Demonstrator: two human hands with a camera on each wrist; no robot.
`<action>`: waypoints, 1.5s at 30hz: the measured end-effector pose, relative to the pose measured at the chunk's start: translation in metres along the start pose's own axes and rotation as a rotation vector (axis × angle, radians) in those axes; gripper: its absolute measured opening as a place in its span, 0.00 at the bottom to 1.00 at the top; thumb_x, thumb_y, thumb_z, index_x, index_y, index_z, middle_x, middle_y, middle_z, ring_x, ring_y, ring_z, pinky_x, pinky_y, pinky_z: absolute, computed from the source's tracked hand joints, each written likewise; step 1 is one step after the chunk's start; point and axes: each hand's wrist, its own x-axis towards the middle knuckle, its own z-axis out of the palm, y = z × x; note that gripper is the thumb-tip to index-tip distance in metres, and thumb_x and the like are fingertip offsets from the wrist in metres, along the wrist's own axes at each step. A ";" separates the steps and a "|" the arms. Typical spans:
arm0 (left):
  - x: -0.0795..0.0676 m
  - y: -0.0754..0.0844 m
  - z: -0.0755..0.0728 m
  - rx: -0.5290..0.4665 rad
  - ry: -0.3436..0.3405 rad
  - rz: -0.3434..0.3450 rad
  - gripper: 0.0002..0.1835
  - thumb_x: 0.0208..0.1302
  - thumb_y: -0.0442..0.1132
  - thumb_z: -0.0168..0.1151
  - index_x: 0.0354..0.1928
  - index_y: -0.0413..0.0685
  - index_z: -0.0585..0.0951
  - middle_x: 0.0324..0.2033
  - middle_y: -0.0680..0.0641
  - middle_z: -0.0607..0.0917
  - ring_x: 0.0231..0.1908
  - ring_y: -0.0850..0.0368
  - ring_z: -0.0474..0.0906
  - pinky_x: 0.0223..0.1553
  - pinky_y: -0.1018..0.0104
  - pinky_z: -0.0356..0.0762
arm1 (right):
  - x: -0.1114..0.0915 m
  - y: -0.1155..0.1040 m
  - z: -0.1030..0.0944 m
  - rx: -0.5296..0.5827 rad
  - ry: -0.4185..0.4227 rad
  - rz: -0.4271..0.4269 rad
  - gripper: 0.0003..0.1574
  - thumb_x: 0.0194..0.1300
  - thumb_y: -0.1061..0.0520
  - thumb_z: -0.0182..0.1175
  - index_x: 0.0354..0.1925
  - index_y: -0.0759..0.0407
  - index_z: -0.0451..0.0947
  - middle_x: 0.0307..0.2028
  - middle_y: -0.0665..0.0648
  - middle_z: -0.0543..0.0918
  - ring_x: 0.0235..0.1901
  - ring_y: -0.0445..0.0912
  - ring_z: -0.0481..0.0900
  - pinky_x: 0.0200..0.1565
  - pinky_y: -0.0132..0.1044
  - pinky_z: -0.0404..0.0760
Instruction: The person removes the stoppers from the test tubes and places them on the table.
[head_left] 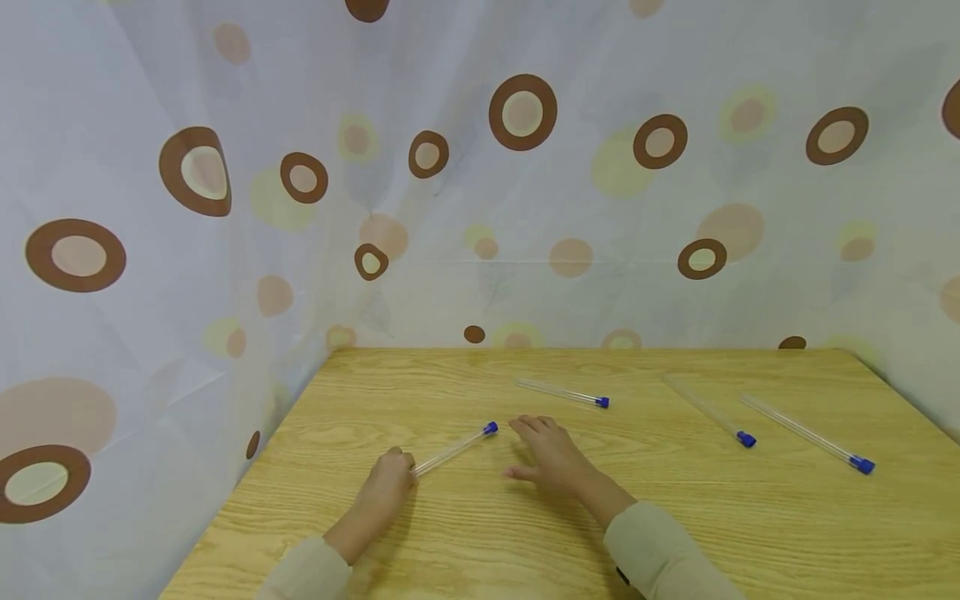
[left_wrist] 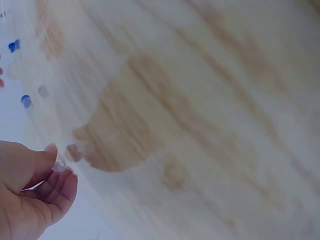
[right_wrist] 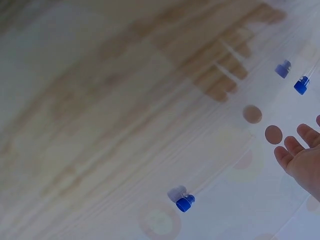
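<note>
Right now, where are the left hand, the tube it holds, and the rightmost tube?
Left hand [head_left: 387,483], head view: back of the hand.
Held tube [head_left: 453,451], head view: clear shaft.
Rightmost tube [head_left: 806,432], head view: clear shaft's middle.

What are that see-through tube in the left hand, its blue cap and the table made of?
Tube: clear, smooth plastic or glass; the table shows through, but looks can't settle which.
Blue cap: probably plastic, going by its even, solid colour.
Table: wood or a wood-look covering, because of its grain lines; the finish seems shiny, since the wrist views show reflections in it.
</note>
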 end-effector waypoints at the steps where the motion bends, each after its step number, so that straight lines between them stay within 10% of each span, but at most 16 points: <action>1: 0.000 0.000 0.000 0.004 0.008 0.009 0.04 0.53 0.24 0.62 0.23 0.33 0.78 0.20 0.47 0.71 0.21 0.61 0.66 0.19 0.72 0.69 | 0.000 0.000 0.000 -0.002 0.000 -0.001 0.43 0.54 0.47 0.67 0.61 0.70 0.65 0.59 0.69 0.70 0.58 0.64 0.66 0.57 0.61 0.68; 31: 0.007 0.010 -0.009 0.055 -0.033 0.043 0.06 0.53 0.26 0.63 0.33 0.28 0.80 0.26 0.42 0.78 0.30 0.50 0.78 0.31 0.70 0.81 | 0.004 0.014 0.006 0.021 0.070 -0.098 0.36 0.60 0.52 0.63 0.60 0.71 0.65 0.57 0.70 0.71 0.56 0.65 0.68 0.56 0.60 0.69; 45: 0.007 0.013 -0.011 0.052 -0.042 0.060 0.07 0.53 0.27 0.63 0.34 0.29 0.80 0.28 0.42 0.79 0.31 0.50 0.78 0.32 0.70 0.81 | 0.020 0.001 -0.004 -0.024 -0.030 -0.036 0.32 0.59 0.56 0.64 0.58 0.71 0.68 0.57 0.69 0.72 0.56 0.62 0.69 0.55 0.59 0.71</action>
